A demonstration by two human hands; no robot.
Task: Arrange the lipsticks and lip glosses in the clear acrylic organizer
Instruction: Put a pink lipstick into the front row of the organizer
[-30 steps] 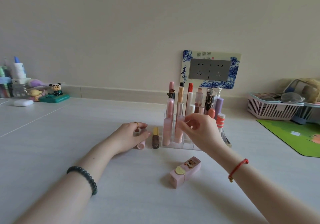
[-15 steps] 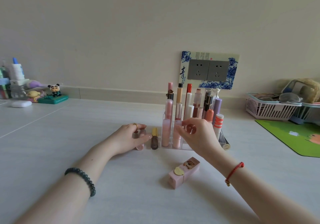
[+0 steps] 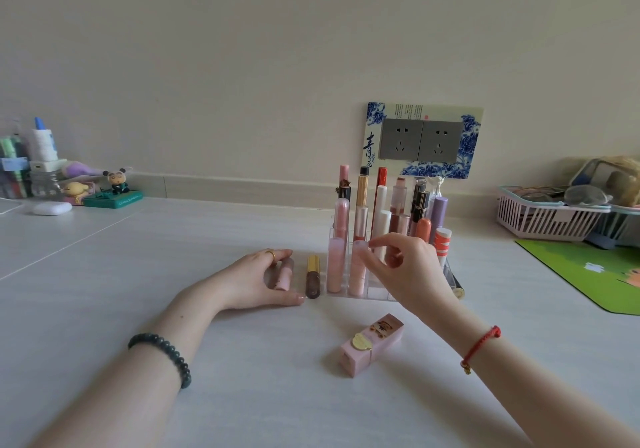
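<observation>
The clear acrylic organizer (image 3: 375,296) stands mid-table with several lipsticks and glosses upright in it. My right hand (image 3: 407,267) pinches the cap of a pale pink tube (image 3: 356,274) that stands in a front slot, beside a matching pink tube (image 3: 334,267). My left hand (image 3: 254,279) lies on the table to the left, fingers curled over the far end of a short pink lipstick (image 3: 284,274) that lies flat. Between that hand and the organizer lies a gold-capped brown lip gloss (image 3: 312,276). A pink boxed lipstick (image 3: 372,343) lies nearer me.
A black tube (image 3: 458,288) lies behind the organizer's right side. A pink basket (image 3: 547,220) and a green mat (image 3: 588,274) are at the right. Small toys and bottles (image 3: 48,177) stand at the far left. A wall socket (image 3: 420,141) is behind.
My right hand has risen from the pink tube's body to its cap. My left hand has spread a little, showing more of the short pink lipstick.
</observation>
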